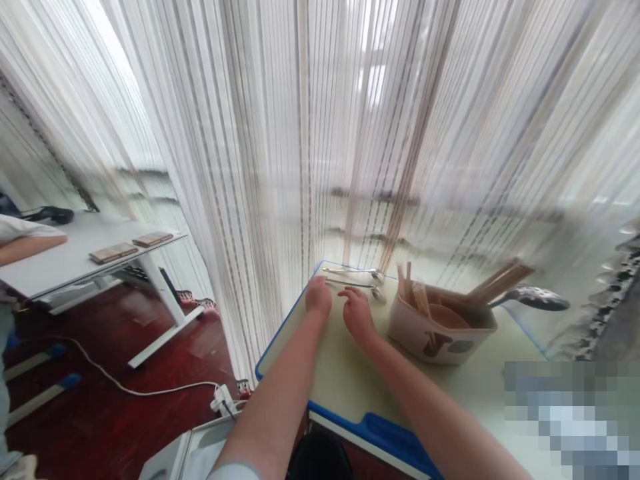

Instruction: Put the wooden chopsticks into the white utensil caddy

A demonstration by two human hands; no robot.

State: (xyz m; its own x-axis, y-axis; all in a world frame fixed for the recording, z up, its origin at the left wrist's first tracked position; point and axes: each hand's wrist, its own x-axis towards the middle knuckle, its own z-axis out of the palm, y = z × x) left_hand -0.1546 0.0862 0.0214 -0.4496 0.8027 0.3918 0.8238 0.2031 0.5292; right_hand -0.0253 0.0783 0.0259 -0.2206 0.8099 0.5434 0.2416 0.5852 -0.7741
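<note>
My left hand (319,295) and my right hand (357,312) rest side by side on a pale table with a blue rim (280,333). Both touch the handle of a metal spoon (361,287) lying in front of them. The fingers of each hand are curled down over the handle end. A second metal spoon (356,272) lies parallel just behind it. A beige basket (440,327) stands right of my right hand and holds wooden chopsticks (499,280), a wooden spoon and a dark ladle (535,298).
Sheer striped curtains (320,133) hang close behind the table. A white desk (75,257) with two flat brown items stands at left, where another person's arm (27,247) rests. A white cable and power strip (223,400) lie on the dark red floor.
</note>
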